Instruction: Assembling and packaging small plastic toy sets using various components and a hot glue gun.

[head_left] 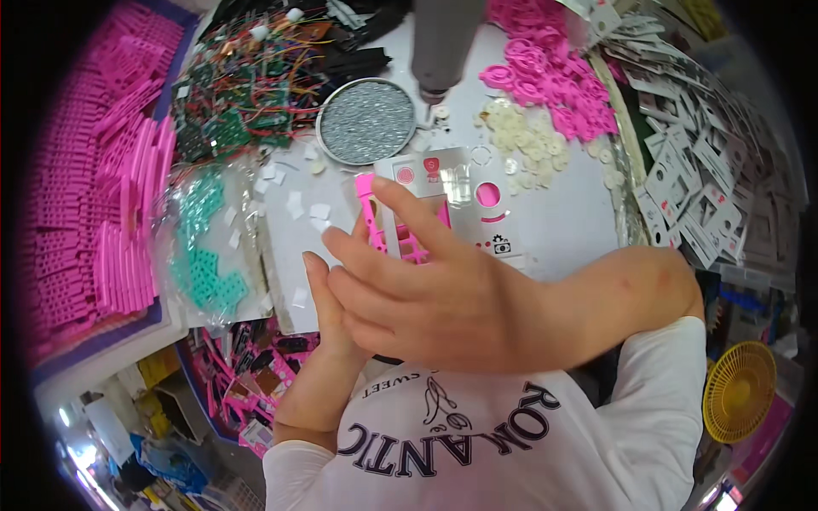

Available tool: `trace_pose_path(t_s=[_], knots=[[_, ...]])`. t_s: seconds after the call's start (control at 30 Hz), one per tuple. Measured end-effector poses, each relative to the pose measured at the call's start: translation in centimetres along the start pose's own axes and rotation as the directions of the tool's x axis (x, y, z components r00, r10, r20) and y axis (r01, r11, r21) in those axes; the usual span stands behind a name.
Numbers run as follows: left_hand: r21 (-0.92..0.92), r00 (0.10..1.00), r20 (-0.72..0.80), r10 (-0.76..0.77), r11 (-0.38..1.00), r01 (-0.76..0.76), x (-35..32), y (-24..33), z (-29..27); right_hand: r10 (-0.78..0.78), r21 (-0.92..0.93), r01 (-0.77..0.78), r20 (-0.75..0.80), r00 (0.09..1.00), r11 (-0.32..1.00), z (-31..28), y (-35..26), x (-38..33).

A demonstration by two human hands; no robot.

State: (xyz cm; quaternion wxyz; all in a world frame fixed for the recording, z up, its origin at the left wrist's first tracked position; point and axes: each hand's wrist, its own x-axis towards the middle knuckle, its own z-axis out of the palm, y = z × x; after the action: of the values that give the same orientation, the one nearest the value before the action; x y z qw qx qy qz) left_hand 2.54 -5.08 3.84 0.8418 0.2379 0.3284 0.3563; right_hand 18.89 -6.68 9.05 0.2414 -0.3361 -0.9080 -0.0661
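Note:
Over the white worktop, both hands meet at a pink plastic casing (366, 189) with a silver-grey face panel (460, 183) that shows pink cut-outs and printed symbols. My right hand (434, 298) reaches across from the right, back of the hand up, its fingers curved over the casing's left part. A pale strip and pink key-like pieces (412, 250) show between those fingers. Low on the casing's left side is my left hand (331, 315), closed around its edge and partly covered by the right. Its fingertips are mostly hidden.
A grey power screwdriver (443, 47) hangs above a round dish of screws (366, 121). Wired circuit boards (247, 85), bagged teal keypads (204, 264) and pink casings (94, 170) lie left. Cream discs (532, 145), pink rings (545, 68) and silver panels (699, 170) lie right.

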Motion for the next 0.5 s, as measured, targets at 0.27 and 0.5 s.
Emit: trace_pose_path(t_s=[0.27,0.5], knots=[[0.248,0.981,0.014,0.193,0.950,-0.190,-0.6,-0.1,-3.8,0.811,0.944,-0.329,0.173,0.559,0.025,4.2,1.6,-5.6],[0.782,0.819,0.078,0.569,0.474,-0.404,-0.2,-0.8,-3.4,0.801,0.964,-0.156,0.265,0.537,-0.215,6.1,0.6,-3.8]])
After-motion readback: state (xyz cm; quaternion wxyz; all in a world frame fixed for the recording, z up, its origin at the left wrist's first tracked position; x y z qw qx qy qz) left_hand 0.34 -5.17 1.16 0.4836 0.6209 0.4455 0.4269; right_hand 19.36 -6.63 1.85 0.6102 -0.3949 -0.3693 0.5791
